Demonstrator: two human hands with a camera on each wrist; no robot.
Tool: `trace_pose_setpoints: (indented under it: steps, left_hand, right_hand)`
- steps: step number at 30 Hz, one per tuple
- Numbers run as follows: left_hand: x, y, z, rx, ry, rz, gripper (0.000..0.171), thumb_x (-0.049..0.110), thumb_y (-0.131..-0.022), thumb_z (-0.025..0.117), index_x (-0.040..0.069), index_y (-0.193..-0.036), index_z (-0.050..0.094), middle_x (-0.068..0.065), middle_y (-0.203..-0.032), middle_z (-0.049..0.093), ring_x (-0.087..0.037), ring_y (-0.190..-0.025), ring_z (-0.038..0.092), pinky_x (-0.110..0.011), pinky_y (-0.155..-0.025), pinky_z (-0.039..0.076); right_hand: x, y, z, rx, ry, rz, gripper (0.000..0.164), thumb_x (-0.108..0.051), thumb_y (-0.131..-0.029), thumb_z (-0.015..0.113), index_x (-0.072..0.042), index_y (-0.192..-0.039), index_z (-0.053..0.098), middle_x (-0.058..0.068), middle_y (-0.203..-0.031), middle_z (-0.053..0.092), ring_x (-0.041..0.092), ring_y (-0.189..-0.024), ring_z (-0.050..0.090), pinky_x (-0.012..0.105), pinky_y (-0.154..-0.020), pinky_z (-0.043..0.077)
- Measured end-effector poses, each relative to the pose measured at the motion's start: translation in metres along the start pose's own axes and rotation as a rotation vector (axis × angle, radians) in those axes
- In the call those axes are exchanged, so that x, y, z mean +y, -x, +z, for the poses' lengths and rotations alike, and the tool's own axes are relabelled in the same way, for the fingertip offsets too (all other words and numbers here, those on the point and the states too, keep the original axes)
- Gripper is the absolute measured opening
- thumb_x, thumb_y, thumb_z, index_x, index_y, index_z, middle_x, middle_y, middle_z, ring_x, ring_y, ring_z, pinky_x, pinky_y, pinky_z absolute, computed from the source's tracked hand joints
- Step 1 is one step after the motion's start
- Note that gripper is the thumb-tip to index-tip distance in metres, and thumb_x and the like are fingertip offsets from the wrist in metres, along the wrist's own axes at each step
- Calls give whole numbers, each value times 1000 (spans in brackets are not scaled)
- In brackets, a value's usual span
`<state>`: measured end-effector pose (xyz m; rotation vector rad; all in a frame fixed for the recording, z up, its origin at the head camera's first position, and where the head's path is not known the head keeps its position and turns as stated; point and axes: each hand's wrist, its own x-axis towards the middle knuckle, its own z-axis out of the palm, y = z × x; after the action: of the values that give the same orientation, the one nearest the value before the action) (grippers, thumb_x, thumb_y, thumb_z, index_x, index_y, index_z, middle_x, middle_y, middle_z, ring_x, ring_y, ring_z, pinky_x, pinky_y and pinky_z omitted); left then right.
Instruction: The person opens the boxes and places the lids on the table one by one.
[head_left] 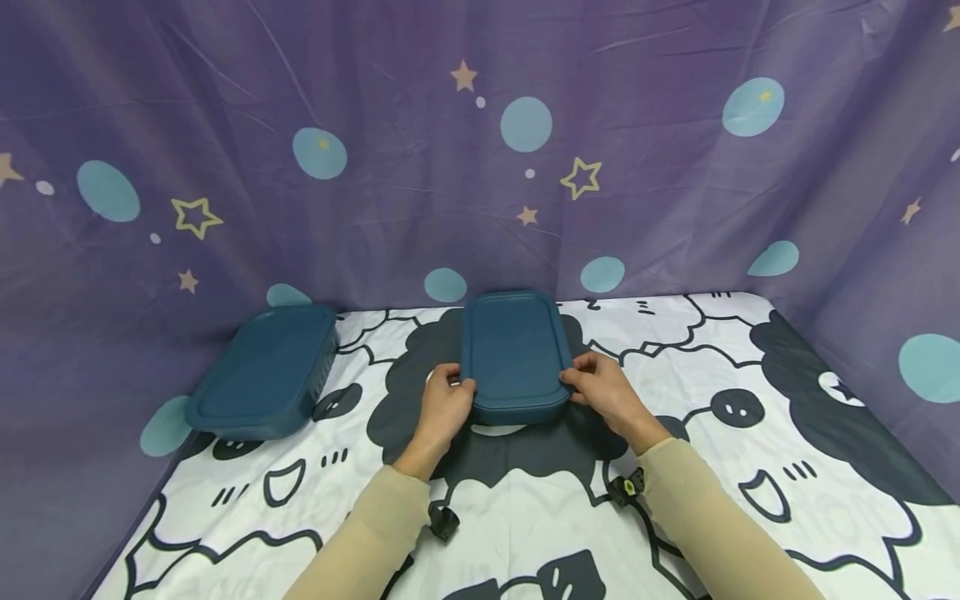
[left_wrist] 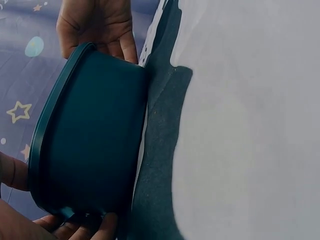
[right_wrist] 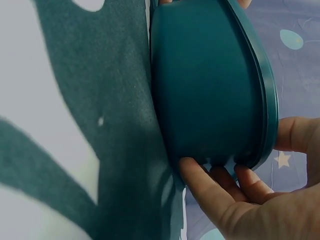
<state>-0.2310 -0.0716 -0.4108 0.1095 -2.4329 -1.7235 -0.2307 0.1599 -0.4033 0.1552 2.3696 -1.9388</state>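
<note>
A dark blue lidded box stands on the patterned cloth in front of me, its lid on. My left hand grips its left side, thumb at the lid's edge. On the opposite side my right hand holds it, the thumb on the lid rim. In the right wrist view the fingers press along the side wall of the box. The left wrist view shows the box's near wall between both hands, its base against or very near the cloth. What the box contains is hidden by the lid.
A second dark blue box, also covered, stands to the left. The white cloth has grey and black cartoon sheep on it. Behind hangs a purple curtain with stars and dots, close to the backs of both boxes.
</note>
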Motion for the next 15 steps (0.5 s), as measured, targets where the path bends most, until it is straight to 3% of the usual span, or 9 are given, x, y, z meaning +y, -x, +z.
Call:
trace_pose_setpoints:
  steps: [15]
  left_hand:
    - [2,2,6,-9,-3,1,38,9,-85,53,-6,-120,54,-18,-109,56,-29,-98,59,-41,-82,48]
  right_hand:
    - [1,1,-7,18,16,-2,34,-10,-89,60,9,-115,49,18,-107,51,21,-89,60,40,-82,53]
